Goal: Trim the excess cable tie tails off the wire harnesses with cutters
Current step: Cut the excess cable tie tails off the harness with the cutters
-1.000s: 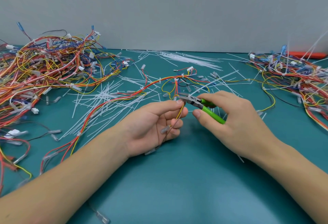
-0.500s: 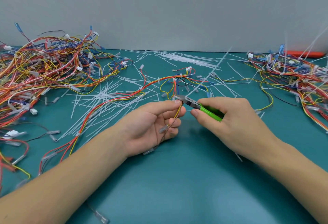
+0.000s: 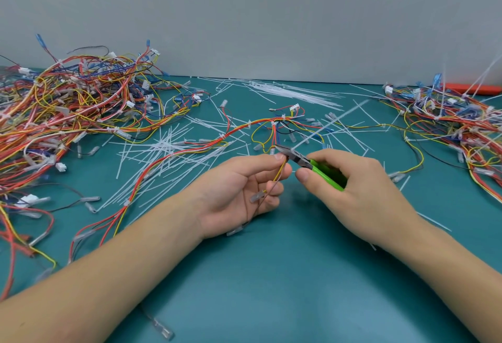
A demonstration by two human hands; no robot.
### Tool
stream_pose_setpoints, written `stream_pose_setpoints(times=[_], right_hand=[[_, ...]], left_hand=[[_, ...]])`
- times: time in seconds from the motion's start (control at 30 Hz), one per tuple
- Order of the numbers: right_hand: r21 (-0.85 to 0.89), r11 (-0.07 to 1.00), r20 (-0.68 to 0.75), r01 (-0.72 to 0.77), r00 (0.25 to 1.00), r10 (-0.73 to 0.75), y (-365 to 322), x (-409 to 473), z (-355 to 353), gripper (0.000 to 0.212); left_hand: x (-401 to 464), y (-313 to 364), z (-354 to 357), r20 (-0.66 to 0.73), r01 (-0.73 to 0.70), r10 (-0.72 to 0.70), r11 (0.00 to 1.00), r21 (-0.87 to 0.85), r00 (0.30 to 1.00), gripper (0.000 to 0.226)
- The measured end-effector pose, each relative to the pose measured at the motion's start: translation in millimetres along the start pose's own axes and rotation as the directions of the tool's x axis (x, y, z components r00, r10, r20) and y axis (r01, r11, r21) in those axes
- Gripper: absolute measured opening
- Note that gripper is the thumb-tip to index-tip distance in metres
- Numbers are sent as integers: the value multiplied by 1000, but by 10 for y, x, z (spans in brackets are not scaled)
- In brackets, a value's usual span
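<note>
Left hand (image 3: 239, 188) pinches the harness (image 3: 279, 171) wires at centre, thumb and forefinger closed on them. Right hand (image 3: 353, 182) wraps the cutters (image 3: 307, 162), nose at the tie, tail (image 3: 334, 122) running off toward 1 o'clock. Best to keep the blades flush on the tie head and clear of insulation. Untrimmed pile (image 3: 448, 125) sits at 2 o'clock.

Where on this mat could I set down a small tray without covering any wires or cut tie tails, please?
The near middle of the mat, between the two forearms below the left hand and right hand, is bare. Behind the hands, cut tie tails litter it; the left harness pile and right harness pile crowd the sides.
</note>
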State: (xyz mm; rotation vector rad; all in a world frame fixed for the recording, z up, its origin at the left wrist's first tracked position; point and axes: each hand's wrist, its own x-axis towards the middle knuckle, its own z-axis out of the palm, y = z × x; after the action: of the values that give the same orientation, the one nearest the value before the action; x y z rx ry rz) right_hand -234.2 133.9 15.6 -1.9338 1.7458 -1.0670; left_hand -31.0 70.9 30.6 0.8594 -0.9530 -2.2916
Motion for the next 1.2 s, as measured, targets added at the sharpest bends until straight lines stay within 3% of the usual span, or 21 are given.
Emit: stream_pose_setpoints(times=[0.1, 0.2, 0.53, 0.93, 1.07, 1.2], right_hand=[[86, 996, -27, -1, 1000, 4, 15, 27, -11, 16], [170, 985, -65, -22, 997, 33, 52, 50, -81, 23], [46, 997, 20, 68, 997, -69, 34, 27, -72, 24], [-29, 994, 48, 107, 993, -106, 22, 28, -121, 47], [-104, 992, 45, 65, 997, -60, -6, 15, -130, 40], [-43, 998, -14, 41, 999, -41, -10, 9, -44, 30]], left_hand=[[7, 3, -5, 10, 5, -5, 1000, -9, 1000, 8], [11, 0, -17, 23, 2, -3, 1000, 3, 1000, 17], [12, -10, -14, 21, -10, 10, 1000, -5, 1000, 6], [15, -14, -15, 31, -13, 12, 999, 32, 999, 9], [11, -17, -12, 32, -14, 12, 999, 47, 999, 5], [-5, -9, -7, 33, -13, 12, 999, 31, 999, 12]])
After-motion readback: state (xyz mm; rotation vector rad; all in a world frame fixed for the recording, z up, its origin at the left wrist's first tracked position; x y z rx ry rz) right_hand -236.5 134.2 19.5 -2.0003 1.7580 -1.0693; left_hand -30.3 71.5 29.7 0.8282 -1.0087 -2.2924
